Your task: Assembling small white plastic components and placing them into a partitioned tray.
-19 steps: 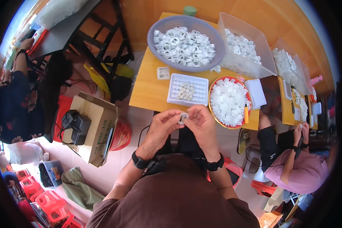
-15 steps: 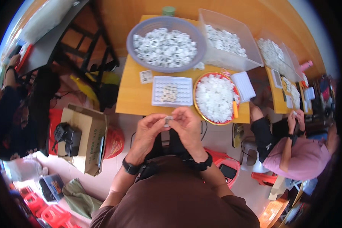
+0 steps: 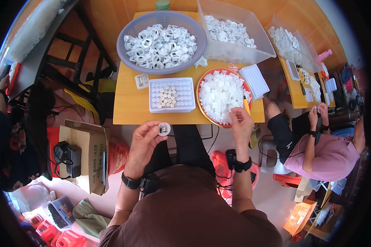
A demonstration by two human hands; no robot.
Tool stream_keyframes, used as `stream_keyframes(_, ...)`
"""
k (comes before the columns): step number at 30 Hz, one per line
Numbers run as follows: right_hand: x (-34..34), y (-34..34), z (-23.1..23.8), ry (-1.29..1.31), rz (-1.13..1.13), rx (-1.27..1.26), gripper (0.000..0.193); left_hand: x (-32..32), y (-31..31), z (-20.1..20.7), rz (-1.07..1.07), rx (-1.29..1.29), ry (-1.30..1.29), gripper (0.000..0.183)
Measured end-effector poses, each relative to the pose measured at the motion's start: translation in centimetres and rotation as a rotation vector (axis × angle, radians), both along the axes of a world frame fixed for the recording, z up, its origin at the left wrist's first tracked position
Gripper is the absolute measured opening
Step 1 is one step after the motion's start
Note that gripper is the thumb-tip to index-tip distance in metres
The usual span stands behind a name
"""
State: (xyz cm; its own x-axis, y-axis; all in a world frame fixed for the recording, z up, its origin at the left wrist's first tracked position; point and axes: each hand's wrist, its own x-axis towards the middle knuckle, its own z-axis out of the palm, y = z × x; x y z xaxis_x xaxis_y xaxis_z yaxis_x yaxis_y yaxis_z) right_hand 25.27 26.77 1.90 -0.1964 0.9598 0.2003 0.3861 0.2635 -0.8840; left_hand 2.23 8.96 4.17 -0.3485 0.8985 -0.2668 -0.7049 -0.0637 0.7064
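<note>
My left hand (image 3: 143, 142) pinches a small round white plastic part (image 3: 164, 129) between thumb and fingers, its metal-coloured inside facing up. At the front right of the red round tray (image 3: 209, 118), my right hand (image 3: 241, 125) has its thumb and fingertips drawn together beside the heap of small white translucent pieces (image 3: 221, 96). Whether a piece is between those fingertips is too small to make out. An orange-handled tool (image 3: 246, 105) rests on the heap close to that hand. Left of it, a white compartment tray (image 3: 172, 110) holds several round cream discs (image 3: 167, 98).
A grey-purple basin (image 3: 160, 71) and a clear bin (image 3: 259, 51), both with white ring-like parts, stand on the yellow table (image 3: 127, 107). Another white tray (image 3: 254, 81) lies at right. A cardboard box (image 3: 97, 164) is at left; a person in pink (image 3: 327, 162) sits at right.
My hands, together on the round part before, have parted. The left keeps the part; the right has moved right to the red tray. The view has shifted slightly.
</note>
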Motion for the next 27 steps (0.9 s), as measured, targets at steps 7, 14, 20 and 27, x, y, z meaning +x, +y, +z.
stream_keyframes(7, 0.6, -0.1, 0.2, -0.325, 0.090, 0.070, 0.022, -0.1, -0.4, -0.9, 0.002, -0.033, -0.007, 0.017)
stream_keyframes(14, 0.1, 0.4, -0.1, -0.345, 0.125, 0.056, 0.022, 0.1, -0.5, -1.0, 0.000, -0.031, -0.012, 0.018)
stream_keyframes(20, 1.0, 1.2, -0.9, 0.011, 0.114, -0.247, 0.016, 0.1, -0.5, -0.8, -0.002, -0.031, -0.019, 0.018)
stream_keyframes(27, -1.2, 0.2, 2.0, 0.383, 0.181, -0.554, 0.018, 0.2, -0.8, -0.4, -0.002, -0.030, -0.024, 0.019)
